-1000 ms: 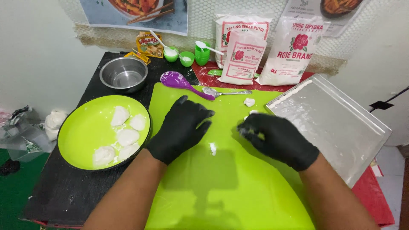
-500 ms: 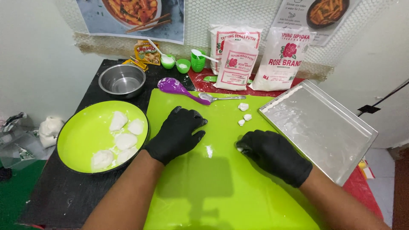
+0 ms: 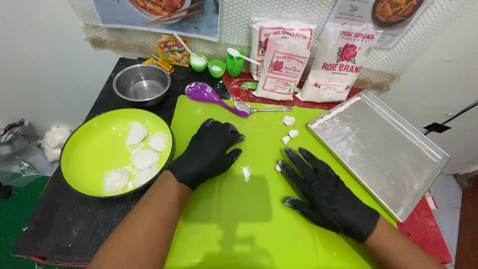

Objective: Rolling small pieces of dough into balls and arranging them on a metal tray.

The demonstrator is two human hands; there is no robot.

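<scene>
Both my hands wear black gloves and rest on a lime green cutting mat (image 3: 239, 219). My left hand (image 3: 209, 152) lies palm down near the mat's left edge with the fingers loosely curled, holding nothing. My right hand (image 3: 326, 194) lies flat with fingers spread, also with nothing in it. Small white dough bits (image 3: 289, 121) lie on the mat just beyond my right fingertips, and a tiny piece (image 3: 246, 173) sits between the hands. A green plate (image 3: 92, 154) at left holds several white dough lumps (image 3: 142, 158).
A metal baking tray (image 3: 381, 149) lies at right with a row of dough along its far rim. A purple spoon (image 3: 209, 94) and a metal spoon (image 3: 259, 107) lie at the mat's far edge. Steel bowl (image 3: 142, 84), small green cups (image 3: 216, 67) and flour bags (image 3: 308, 57) stand behind.
My right hand has moved back toward me and opened out flat from a curled pose near the dough bits. My left hand has stayed about where it was.
</scene>
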